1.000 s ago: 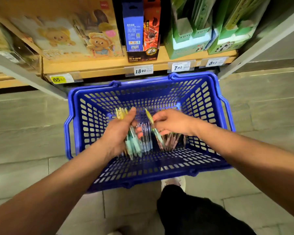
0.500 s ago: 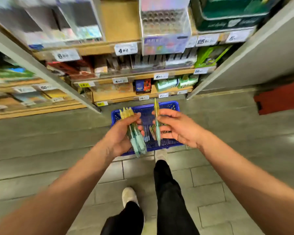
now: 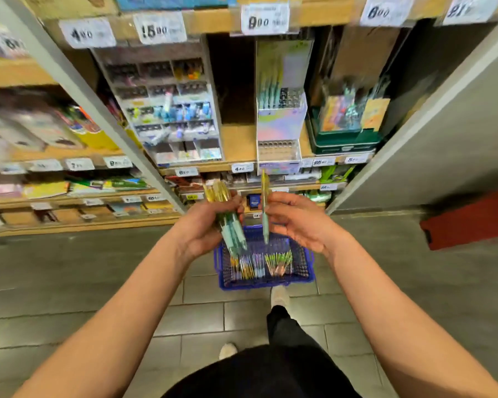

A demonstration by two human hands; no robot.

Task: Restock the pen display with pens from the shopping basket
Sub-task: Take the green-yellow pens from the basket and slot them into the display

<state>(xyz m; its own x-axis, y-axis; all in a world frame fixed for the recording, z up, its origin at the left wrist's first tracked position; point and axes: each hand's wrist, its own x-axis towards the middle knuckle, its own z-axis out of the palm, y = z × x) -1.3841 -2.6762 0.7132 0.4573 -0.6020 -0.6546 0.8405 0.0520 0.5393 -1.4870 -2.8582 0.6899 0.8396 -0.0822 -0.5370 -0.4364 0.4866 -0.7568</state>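
Bare forearms [image 3: 121, 311]; black trousers [image 3: 291, 340]; pale shoes [image 3: 280, 295], probably white, though blurred.

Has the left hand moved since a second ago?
Yes. The left hand, gripping a pen bundle, has risen out of the blue basket toward the shelves.

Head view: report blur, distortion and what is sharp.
Head view: motion blur smears the left shelves and top price tags; the wide-angle lens splays the shelf uprights outward; the pen display is soft; the left hand gripping pens, the right hand pinching one pen and the basket read clearest.
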